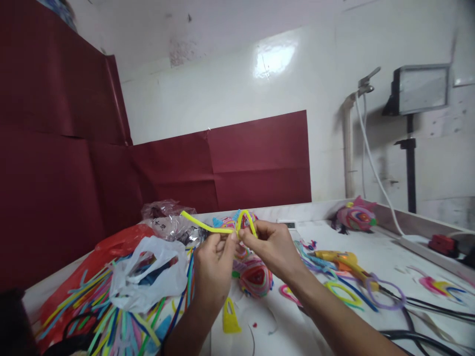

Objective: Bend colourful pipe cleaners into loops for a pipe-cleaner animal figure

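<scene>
A yellow pipe cleaner [208, 227] is held up over the table between my two hands. My left hand [217, 254] pinches it near the middle, and its free end sticks out to the upper left. Close beside, my right hand [272, 247] grips the part bent into a loop. The fingertips of both hands nearly meet. Behind and below them sits a multicoloured coiled pipe-cleaner figure [256, 277], partly hidden by my hands. A flat yellow pipe-cleaner piece [232, 319] lies on the table below.
Loose pipe cleaners [118, 321] and a white plastic bag [150, 277] lie on the left. To the right are a yellow glue gun [341, 259], a purple ring [388, 294] and black cables [438, 304]. Another coiled figure [355, 216] stands at the back right corner.
</scene>
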Demonstrator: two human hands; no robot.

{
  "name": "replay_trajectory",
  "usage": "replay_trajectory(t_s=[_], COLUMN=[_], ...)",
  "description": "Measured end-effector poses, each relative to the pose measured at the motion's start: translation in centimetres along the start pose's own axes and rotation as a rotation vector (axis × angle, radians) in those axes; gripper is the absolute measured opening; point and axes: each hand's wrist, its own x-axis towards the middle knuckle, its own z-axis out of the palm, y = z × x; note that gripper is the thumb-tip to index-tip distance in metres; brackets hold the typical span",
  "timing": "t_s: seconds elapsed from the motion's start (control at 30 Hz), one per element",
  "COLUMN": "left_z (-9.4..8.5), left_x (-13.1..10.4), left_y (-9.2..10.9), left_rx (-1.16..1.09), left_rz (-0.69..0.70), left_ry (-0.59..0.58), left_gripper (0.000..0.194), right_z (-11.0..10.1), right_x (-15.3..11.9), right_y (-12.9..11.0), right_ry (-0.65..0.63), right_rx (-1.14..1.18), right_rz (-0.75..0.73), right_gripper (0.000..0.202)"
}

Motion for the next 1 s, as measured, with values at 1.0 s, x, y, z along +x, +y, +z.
replay_trajectory(t_s=[1.0], left_z=[-1.8], left_x=[1.5], left_y=[1.6], left_rx=[-0.446], left_rz=[-0.393], left_ry=[-0.282], left_gripper=[0.02], right_z=[-1.3], right_x=[0.1], right_y=[-0.2], right_ry=[-0.36], right_rx=[0.295], right_rz=[0.164], right_gripper=[0.03])
